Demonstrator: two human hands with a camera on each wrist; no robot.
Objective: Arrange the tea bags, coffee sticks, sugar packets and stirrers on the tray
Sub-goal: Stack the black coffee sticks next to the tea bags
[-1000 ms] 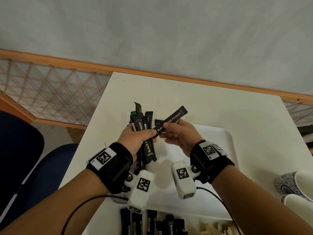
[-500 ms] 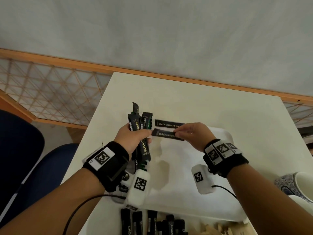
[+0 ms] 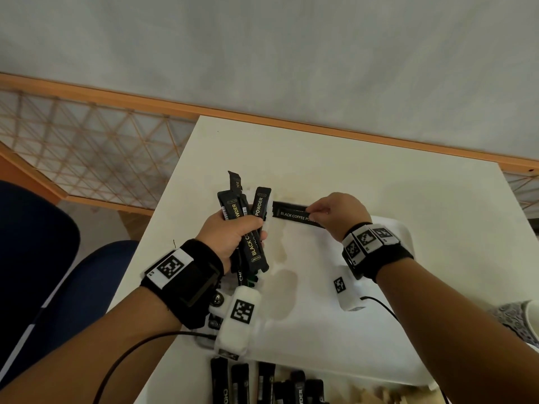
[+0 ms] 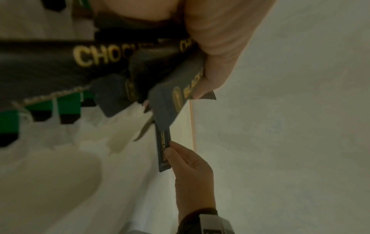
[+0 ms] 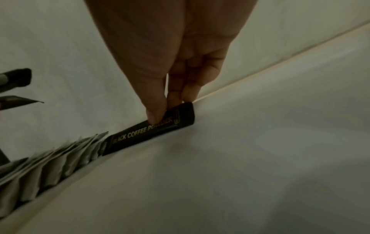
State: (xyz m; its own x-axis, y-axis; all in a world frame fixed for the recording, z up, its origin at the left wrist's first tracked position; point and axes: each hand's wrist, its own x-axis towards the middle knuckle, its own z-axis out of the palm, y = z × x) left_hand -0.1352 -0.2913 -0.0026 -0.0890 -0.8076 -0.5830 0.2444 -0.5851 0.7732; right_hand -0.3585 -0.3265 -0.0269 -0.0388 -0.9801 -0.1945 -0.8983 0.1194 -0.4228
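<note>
White tray (image 3: 335, 339): right hand (image 3: 338, 212) pinches one coffee stick (image 3: 291, 214).

Seen from above: left hand (image 3: 230, 231) grips a bunch of black coffee sticks (image 3: 248, 223), upright, over white tray (image 3: 335, 339) on white table (image 3: 320, 158). Right hand (image 3: 338, 214) pinches one black coffee stick (image 3: 291, 215), level, at tray's far edge, w/ another stick (image 3: 287, 204) just behind. More sticks (image 3: 262, 383) at bottom edge.
</note>
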